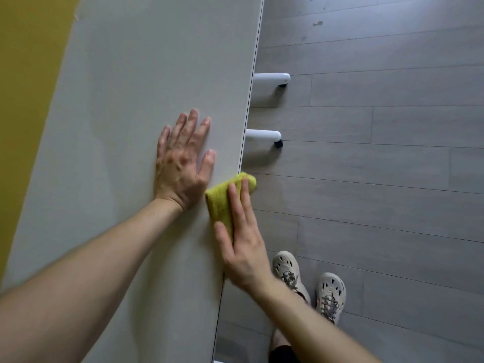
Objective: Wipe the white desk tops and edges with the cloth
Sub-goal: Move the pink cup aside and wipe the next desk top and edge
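Yellow wall (26,100) ran down the far left, meeting the white desk's (125,74) left edge. Wide bare desk top ahead of and left of both hands. Left hand (183,163) lay palm down and flat on the desk, fingers straight and spread, holding nothing, forearm angled in from lower left. Just beside its thumb sat the yellow-green cloth (221,203), folded, on the desk's right edge with its far end hanging over the rim. Right hand (243,244) pressed on the cloth with straight fingers, thumb out on the desk side, no curl round it; wrist came in from lower right, out past the edge. Right of the edge: two white desk feet (269,78) poking out on dark casters, grey plank floor (392,179) with open room, and two beige shoes (331,294) near the desk.
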`<state>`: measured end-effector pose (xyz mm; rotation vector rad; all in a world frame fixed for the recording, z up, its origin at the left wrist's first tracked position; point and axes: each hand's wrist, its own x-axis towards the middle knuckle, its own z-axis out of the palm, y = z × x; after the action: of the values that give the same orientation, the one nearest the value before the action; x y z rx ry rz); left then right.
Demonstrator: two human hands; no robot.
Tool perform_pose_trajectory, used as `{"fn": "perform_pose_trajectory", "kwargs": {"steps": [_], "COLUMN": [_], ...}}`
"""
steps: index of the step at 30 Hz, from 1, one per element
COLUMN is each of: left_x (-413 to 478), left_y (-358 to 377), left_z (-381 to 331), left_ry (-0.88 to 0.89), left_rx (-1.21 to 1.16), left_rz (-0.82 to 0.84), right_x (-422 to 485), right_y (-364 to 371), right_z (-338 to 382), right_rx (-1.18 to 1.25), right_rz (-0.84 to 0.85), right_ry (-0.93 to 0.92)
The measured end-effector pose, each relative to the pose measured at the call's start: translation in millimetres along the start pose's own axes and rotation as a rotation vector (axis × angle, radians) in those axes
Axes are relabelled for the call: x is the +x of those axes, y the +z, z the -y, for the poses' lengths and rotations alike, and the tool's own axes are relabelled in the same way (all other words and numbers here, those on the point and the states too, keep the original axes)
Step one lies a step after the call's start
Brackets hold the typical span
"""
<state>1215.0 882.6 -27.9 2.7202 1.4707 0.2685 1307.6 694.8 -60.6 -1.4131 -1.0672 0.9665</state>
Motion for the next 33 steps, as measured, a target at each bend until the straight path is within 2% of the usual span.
{"fn": "perform_pose_trajectory", "kwargs": {"steps": [2,6,9,13,16,19,21,24,28,31,33], "left_x": [1,2,2,-4,-16,-51,-97,-170,-235,-251,-250], "left_y": [0,-1,-2,-6,-8,-6,-11,-30,-43,-37,-34], "left_z": [1,-2,-5,-9,-18,-33,-42,-33,-15,-21,-23], "left_ry": [0.003,-0.016,-0.024,-0.059,-0.092,-0.148,-0.136,-0.049,-0.031,-0.06,-0.084], "left_rx": [0.002,-0.007,-0.036,0.028,0.028,-0.12,-0.178,-0.148,-0.036,-0.023,-0.026], "left_rz": [0.002,-0.007,-0.041,-0.173,-0.22,-0.184,-0.111,-0.02,0.074,0.06,0.02], "right_x": [48,144,156,84,-18,-120,-146,-104,11,71,65], "right_y": [-10,-31,-31,-8,8,23,29,27,12,-1,-1], "right_z": [-10,-3,0,1,4,9,12,14,-2,0,8], "right_rx": [-0.024,0.015,-0.006,0.025,0.025,0.014,0.022,0.045,0.048,-0.022,-0.036], "right_rz": [-0.033,-0.057,-0.063,-0.098,-0.01,0.078,0.092,0.043,-0.024,-0.046,-0.061], "right_ry": [-0.032,0.057,0.063,0.104,0.074,0.101,0.146,0.135,0.104,0.081,0.064]}}
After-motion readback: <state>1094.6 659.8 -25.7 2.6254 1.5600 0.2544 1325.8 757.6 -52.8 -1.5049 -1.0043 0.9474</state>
